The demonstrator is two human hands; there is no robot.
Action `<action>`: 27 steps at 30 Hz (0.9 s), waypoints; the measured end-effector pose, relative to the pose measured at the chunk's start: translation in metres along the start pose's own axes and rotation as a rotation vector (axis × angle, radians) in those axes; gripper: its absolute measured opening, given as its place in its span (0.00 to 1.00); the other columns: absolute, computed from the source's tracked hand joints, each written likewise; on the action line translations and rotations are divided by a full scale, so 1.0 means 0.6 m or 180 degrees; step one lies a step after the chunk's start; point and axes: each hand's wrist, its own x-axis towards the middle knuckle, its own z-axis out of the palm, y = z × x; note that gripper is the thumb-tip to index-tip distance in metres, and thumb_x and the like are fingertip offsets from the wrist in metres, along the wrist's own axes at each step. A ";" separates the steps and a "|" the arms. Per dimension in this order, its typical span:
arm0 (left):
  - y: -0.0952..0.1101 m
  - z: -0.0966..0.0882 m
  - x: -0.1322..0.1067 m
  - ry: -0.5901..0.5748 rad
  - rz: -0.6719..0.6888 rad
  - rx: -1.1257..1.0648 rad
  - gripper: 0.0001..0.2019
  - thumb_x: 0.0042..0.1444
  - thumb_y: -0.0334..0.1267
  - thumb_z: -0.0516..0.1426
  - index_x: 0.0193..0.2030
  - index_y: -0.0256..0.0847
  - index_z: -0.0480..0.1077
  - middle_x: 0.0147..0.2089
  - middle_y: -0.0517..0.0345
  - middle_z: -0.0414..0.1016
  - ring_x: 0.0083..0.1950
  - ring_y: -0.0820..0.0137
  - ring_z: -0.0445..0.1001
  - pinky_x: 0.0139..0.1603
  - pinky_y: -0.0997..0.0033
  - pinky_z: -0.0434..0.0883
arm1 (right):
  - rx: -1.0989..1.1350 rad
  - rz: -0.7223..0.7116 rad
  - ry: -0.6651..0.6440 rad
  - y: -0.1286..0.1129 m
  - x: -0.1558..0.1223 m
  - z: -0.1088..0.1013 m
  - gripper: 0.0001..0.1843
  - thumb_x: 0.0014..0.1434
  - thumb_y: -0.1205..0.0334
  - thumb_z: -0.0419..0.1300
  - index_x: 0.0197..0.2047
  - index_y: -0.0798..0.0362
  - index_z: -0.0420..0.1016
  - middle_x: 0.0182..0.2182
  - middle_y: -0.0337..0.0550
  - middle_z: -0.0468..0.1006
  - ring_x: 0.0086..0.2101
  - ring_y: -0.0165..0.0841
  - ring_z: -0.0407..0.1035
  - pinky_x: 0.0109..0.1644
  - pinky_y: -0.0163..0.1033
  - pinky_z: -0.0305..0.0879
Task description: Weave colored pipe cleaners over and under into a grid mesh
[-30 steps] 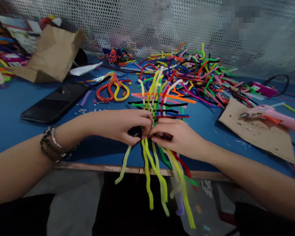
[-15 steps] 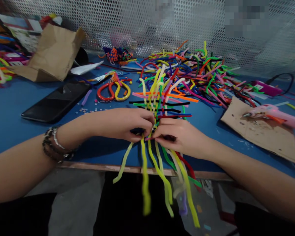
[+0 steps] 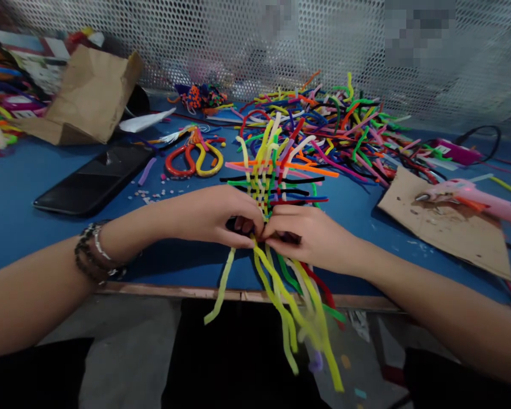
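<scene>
A woven mat of pipe cleaners point(image 3: 272, 182) lies on the blue table point(image 3: 21, 187), with lengthwise yellow, white, green and red strands crossed by black, orange, pink and blue ones. My left hand point(image 3: 217, 216) and my right hand point(image 3: 310, 236) meet at its near edge, fingers pinched on the strands there. Loose yellow-green ends point(image 3: 289, 307) hang from under both hands over the table's front edge. A beaded bracelet point(image 3: 91, 258) sits on my left wrist.
A big heap of loose pipe cleaners point(image 3: 344, 130) lies behind the mat. Red and yellow scissors point(image 3: 193, 159) and a black phone point(image 3: 97, 179) lie to the left, a brown paper bag point(image 3: 89, 94) beyond. Right: cardboard point(image 3: 451, 233) with a pink glue gun point(image 3: 477, 196). Mesh wall behind.
The hanging yellow-green strands have swung to the right and bunched together. Both hands stay pinched at the mat's near edge, fingers shifting slightly.
</scene>
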 end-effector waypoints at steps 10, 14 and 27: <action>-0.005 0.001 -0.002 0.0015 -0.0160 0.0344 0.03 0.49 0.31 0.56 0.29 0.38 0.64 0.26 0.63 0.66 0.27 0.77 0.63 0.28 0.79 0.58 | 0.0101 -0.0049 0.0076 0.002 0.000 0.000 0.05 0.54 0.69 0.54 0.34 0.56 0.71 0.29 0.40 0.70 0.28 0.26 0.63 0.31 0.30 0.56; -0.008 -0.001 -0.002 -0.0102 -0.0102 0.0397 0.07 0.49 0.36 0.58 0.26 0.38 0.63 0.26 0.63 0.66 0.27 0.77 0.63 0.28 0.78 0.58 | 0.0069 -0.0087 0.0141 0.002 -0.001 0.001 0.05 0.54 0.69 0.54 0.34 0.56 0.71 0.28 0.38 0.69 0.26 0.25 0.62 0.30 0.29 0.56; -0.012 -0.014 -0.012 -0.0173 -0.0357 0.0492 0.03 0.51 0.31 0.52 0.34 0.39 0.65 0.30 0.62 0.69 0.29 0.76 0.66 0.30 0.79 0.60 | -0.0209 -0.0642 -0.0109 0.005 -0.006 0.000 0.15 0.60 0.70 0.45 0.44 0.56 0.71 0.34 0.45 0.71 0.35 0.30 0.65 0.36 0.35 0.63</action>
